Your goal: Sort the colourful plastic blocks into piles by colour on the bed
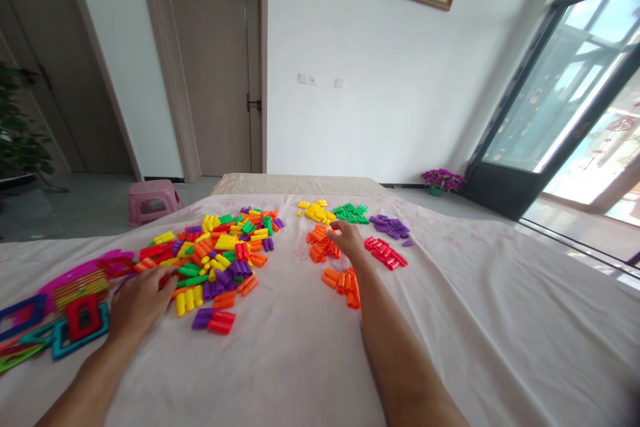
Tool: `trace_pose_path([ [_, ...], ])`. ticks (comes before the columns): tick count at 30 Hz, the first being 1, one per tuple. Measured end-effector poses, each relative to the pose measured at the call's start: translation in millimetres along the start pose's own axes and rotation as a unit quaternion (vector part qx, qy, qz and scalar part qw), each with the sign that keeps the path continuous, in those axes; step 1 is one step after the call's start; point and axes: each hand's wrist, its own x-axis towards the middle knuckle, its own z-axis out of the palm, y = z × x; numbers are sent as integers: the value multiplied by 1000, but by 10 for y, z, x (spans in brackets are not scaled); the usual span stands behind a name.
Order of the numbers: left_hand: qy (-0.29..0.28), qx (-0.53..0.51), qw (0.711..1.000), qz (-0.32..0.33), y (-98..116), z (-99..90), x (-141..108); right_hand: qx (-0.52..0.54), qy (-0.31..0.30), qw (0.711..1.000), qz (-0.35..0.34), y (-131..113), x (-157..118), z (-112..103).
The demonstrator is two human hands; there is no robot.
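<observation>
My left hand rests at the near left edge of a mixed heap of plastic tube-shaped building blocks in red, yellow, green, purple and orange. Its thumb and fingers are apart at the blocks, and no block is clearly gripped. Over the orange blocks hovers my right hand, thumb and forefinger spread with nothing visible between them. Close around it lie single-colour groups: yellow blocks, green blocks, purple blocks and red blocks. More orange blocks lie nearer me, beside my right forearm.
Magnetic-tile-like frames and a pink tray-like piece lie at the left. A pale cloth with creases covers the table. Beyond its far left edge stands a pink stool; potted purple flowers stand by the glass door.
</observation>
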Motion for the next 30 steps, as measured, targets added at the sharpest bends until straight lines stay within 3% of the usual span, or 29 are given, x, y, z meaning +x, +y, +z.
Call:
trace_pose_path([
  [4,-16,1,1000,3,22,-31,-8,-88,-3,996,-22,-233,-60,116],
  [7,-17,3,1000,2,39,-51,-16,-93,-6,996,-4,-292,-79,163],
  [11,-14,4,1000,0,42,-57,-15,-6,12,1000,16,-309,-44,114],
  [15,-16,2,1000,5,18,-41,-4,143,26,989,15,-335,-14,-83],
  [19,-13,-2,1000,1,-14,-1,6,233,-84,969,16,-296,-154,-334],
  [23,-12,5,1000,1,-37,38,12,242,-216,946,13,-227,-440,-466],
  [30,-16,7,1000,7,-17,3,11,104,-224,967,-59,-296,-733,-486],
])
